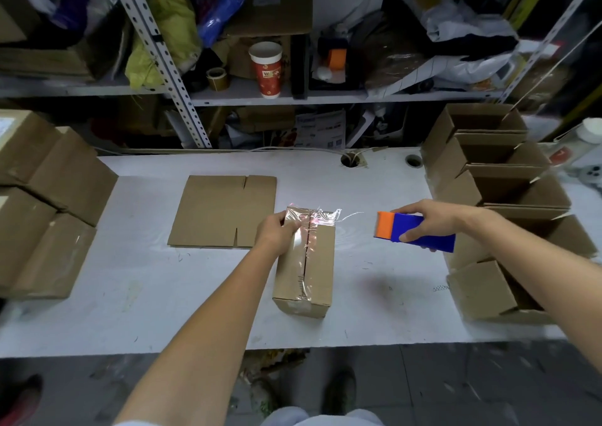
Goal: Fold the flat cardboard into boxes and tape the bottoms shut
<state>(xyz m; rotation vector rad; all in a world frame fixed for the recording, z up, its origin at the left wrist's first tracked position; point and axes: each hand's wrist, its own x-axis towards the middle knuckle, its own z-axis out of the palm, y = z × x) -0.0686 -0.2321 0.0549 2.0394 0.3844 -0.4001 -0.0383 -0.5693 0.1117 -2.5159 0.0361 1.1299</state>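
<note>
On the middle of the white table (pixel 136 295), whose matt top is marked with scuffs and small stains, a folded box (pixel 304 262) of plain brown corrugated cardboard is laid with its flap seam facing up. A strip of clear, glossy tape (pixel 301 246) is seen along that dark seam, wrinkled and catching the light, and its crumpled loose end is lifted off the far edge of the box toward the right. The far left corner of the box is pressed by the left hand (pixel 275 233), whose fingers are curled over the taped edge. A blocky blue tape dispenser (pixel 415 232) with an orange end is gripped in the right hand (pixel 426 222), fingers closed round its body, and is held above the table just right of the box, not touching it. A flat cardboard blank (pixel 223 210), rectangular with slots cut in its far and near edges, is laid behind and left of the box. Open-topped finished boxes (pixel 501 178) are stacked along the right side, and closed cartons (pixel 52 204) are lined up on the left.
</note>
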